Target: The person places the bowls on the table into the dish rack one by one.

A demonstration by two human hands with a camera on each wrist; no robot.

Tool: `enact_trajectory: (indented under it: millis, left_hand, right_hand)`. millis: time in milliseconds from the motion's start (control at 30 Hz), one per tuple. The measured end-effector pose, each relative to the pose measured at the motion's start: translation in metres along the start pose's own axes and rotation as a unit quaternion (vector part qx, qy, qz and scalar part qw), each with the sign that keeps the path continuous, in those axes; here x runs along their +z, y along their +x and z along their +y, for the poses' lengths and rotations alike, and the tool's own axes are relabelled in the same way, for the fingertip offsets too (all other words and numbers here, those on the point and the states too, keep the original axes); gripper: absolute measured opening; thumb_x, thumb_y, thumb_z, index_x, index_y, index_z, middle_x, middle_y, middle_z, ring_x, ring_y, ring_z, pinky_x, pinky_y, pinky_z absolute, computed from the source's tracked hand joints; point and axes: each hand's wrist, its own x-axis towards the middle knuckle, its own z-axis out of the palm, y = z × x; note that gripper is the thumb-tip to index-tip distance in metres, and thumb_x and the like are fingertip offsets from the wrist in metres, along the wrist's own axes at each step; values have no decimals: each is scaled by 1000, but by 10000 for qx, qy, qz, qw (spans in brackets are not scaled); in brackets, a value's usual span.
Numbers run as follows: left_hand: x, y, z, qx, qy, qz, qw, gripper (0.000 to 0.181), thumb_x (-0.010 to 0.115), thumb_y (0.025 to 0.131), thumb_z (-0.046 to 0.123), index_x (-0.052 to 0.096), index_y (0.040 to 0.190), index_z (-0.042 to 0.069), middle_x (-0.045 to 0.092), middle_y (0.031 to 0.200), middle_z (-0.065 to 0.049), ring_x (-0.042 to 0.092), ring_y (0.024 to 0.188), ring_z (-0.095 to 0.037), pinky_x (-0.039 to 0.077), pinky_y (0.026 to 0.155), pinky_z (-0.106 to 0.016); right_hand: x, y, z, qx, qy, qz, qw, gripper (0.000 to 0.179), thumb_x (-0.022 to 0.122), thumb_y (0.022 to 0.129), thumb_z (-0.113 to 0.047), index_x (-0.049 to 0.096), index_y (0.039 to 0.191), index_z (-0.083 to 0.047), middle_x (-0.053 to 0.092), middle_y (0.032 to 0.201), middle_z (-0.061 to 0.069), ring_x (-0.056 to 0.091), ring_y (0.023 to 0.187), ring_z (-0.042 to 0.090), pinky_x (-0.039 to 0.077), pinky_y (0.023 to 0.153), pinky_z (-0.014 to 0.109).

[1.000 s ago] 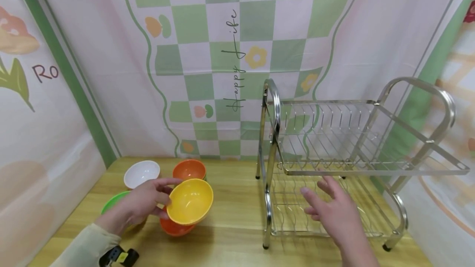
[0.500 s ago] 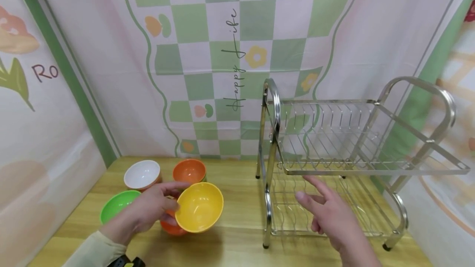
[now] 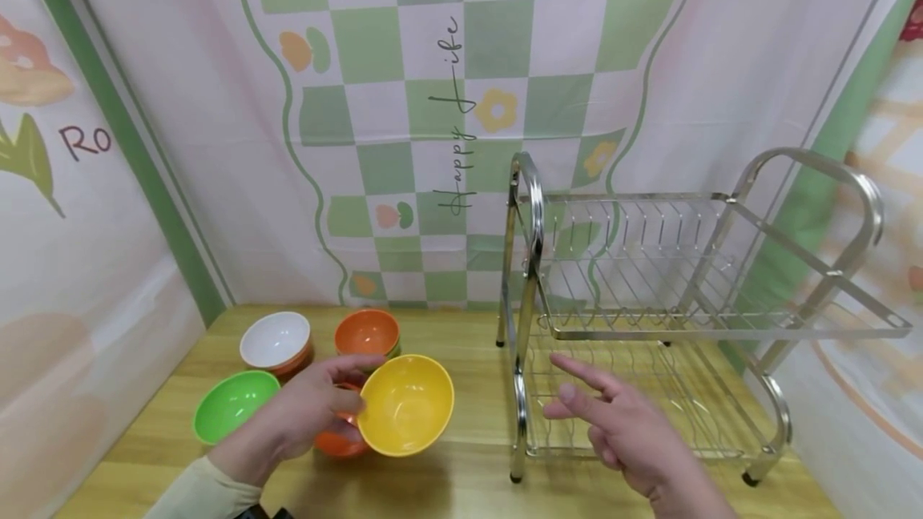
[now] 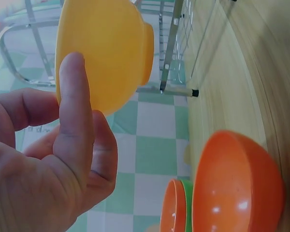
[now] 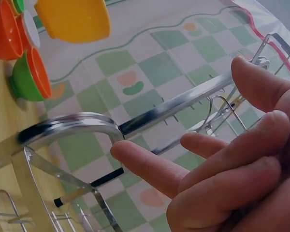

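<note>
A yellow bowl (image 3: pixel 407 405) is pinched at its left rim by my left hand (image 3: pixel 306 415). The bowl hangs tilted above the table, its inside facing the head camera; the left wrist view shows its outer wall and foot. Below that hand, partly hidden by it, sits an orange-red bowl (image 3: pixel 339 440). My right hand (image 3: pixel 634 435) hovers in front of the metal dish rack (image 3: pixel 652 335), holding nothing, with its index finger extended and the other fingers partly bent.
Behind the left hand stands an orange bowl (image 3: pixel 368 333) stacked on a green one (image 5: pixel 21 79). A white bowl (image 3: pixel 276 340) rests on an orange one at the back left, and a bright green bowl (image 3: pixel 234 405) is left of my wrist. A checkered curtain (image 3: pixel 433 142) hangs behind the table.
My left hand has carried the yellow bowl to the right, away from the orange-red bowl. The right hand has shifted left and slightly down, with its index finger stretched out.
</note>
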Motion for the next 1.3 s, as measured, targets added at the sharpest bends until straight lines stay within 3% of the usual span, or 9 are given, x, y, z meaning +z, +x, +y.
enact_trajectory:
  millis: [367, 667, 767, 900, 1000, 1100, 1200, 1300]
  left_hand:
    - [11, 0, 4, 117, -6, -194, 9997, 61, 59, 81, -10, 51, 141, -2, 54, 115, -21, 64, 77, -30, 61, 61, -40]
    - [24, 0, 10, 140, -36, -258, 9996, 62, 60, 80, -12, 53, 140, -1, 54, 114, -22, 62, 82, -31, 61, 60, -41]
    - [29, 1, 11, 118, -69, -259, 9996, 62, 60, 79, -11, 53, 140, -1, 52, 113, -22, 61, 83, -31, 61, 60, -40]
    - [35, 3, 12, 114, -112, -275, 9995, 63, 60, 79, -10, 53, 140, -1, 49, 113, -22, 60, 82, -30, 61, 60, -38]
    - [38, 4, 12, 115, -131, -317, 9993, 63, 60, 78, -10, 54, 140, -1, 49, 112, -22, 60, 80, -30, 61, 59, -37]
    - [42, 5, 12, 103, -201, -385, 9990, 62, 60, 79, -11, 54, 140, -1, 50, 113, -22, 60, 81, -30, 61, 59, -38]
    - [45, 5, 12, 94, -255, -416, 9988, 61, 60, 80, -12, 54, 139, -1, 51, 113, -21, 60, 82, -29, 61, 59, -39]
    - [48, 5, 12, 86, -276, -411, 9987, 60, 60, 80, -12, 55, 139, 0, 51, 114, -21, 60, 83, -29, 61, 60, -39]
  right_hand:
    - [14, 0, 2, 28, 533, -673, 9963, 56, 57, 103, -22, 37, 154, -14, 65, 118, 28, 33, 43, -1, 29, 38, 11]
    - [25, 2, 2, 24, 642, -888, 9940, 55, 55, 104, -23, 37, 154, -13, 64, 122, 25, 35, 43, -1, 29, 39, 12]
    - [28, 3, 3, 46, 643, -858, 9942, 53, 54, 104, -24, 38, 154, -15, 63, 123, 25, 38, 43, 0, 30, 39, 12]
    - [30, 4, 5, 79, 703, -819, 9941, 53, 55, 104, -24, 39, 154, -17, 60, 128, 26, 53, 49, 6, 39, 42, 14]
    - [32, 5, 5, 93, 937, -916, 9913, 55, 55, 104, -24, 37, 155, -15, 54, 134, 28, 67, 63, 21, 52, 50, 21]
    - [34, 5, 5, 52, 1108, -1034, 9884, 56, 54, 104, -21, 34, 155, -12, 51, 136, 29, 70, 81, 37, 61, 65, 35]
    - [36, 5, 5, 1, 1185, -1097, 9869, 57, 53, 105, -21, 32, 156, -8, 51, 136, 28, 67, 94, 44, 58, 79, 49]
    - [37, 5, 7, -74, 1309, -1159, 9846, 57, 54, 105, -22, 33, 155, -7, 49, 137, 28, 64, 105, 44, 54, 87, 54]
